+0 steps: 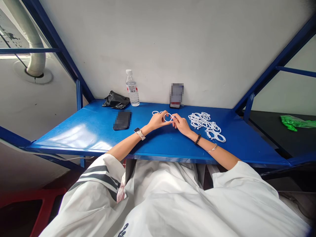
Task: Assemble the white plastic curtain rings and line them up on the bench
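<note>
Between my two hands is a white ring (168, 113), thin and round, held a little above the blue table. My left hand (157, 121) grips its left side with thumb and fingers curved round it. At its right edge, the fingertips of my right hand (181, 124) pinch the ring. Just behind my left hand lies another white ring (155, 112), partly hidden by the fingers. To the right of my right hand, a loose heap of white rings (207, 124) with small knobs spreads over the table.
The blue table (145, 144) meets a white wall. A water bottle (133, 90) stands at the back beside a crumpled black bag (116, 100). A dark flat item (122, 120) lies left; a phone (176, 95) leans on the wall. Green pieces in clear plastic (297, 122) lie far right.
</note>
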Demonstrator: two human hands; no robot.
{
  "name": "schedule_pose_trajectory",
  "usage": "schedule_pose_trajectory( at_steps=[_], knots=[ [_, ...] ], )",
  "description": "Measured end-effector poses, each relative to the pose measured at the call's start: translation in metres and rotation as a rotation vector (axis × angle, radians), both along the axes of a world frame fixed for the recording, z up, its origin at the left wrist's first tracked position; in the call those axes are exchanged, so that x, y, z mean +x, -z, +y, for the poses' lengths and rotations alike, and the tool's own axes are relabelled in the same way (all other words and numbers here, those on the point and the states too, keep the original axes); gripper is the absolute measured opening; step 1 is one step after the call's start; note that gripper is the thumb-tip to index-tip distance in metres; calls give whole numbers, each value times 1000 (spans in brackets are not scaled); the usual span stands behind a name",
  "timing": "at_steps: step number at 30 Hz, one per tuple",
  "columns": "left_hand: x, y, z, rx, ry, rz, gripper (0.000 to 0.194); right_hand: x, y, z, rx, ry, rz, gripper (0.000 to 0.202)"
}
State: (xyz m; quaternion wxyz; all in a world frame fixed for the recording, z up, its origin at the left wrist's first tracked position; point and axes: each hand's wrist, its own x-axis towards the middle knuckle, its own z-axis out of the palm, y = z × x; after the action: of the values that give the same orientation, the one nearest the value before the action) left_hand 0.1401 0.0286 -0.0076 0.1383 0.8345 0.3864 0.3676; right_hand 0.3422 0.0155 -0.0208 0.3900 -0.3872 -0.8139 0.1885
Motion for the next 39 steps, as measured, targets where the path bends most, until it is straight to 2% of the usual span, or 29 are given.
schedule_pose_trajectory(
  at_steps=[12, 19, 29, 33, 39],
  knots=[
    [2, 2, -1, -96, 37, -8, 35, 1, -2, -3, 29, 47, -32, 45],
    [1, 5, 0, -125, 52, -9, 37, 0, -4, -4, -31, -18, 5, 47],
    [3, 1, -4, -123, 63, -17, 49, -2, -7, -7, -67, -67, 16, 51],
    [5, 1, -7, -175, 110, -9, 54, -2, -7, -7, -53, -56, 13, 53],
    [7, 5, -6, -250, 119, -37, 72, -2, -7, -6, -60, -47, 0, 60]
  ],
)
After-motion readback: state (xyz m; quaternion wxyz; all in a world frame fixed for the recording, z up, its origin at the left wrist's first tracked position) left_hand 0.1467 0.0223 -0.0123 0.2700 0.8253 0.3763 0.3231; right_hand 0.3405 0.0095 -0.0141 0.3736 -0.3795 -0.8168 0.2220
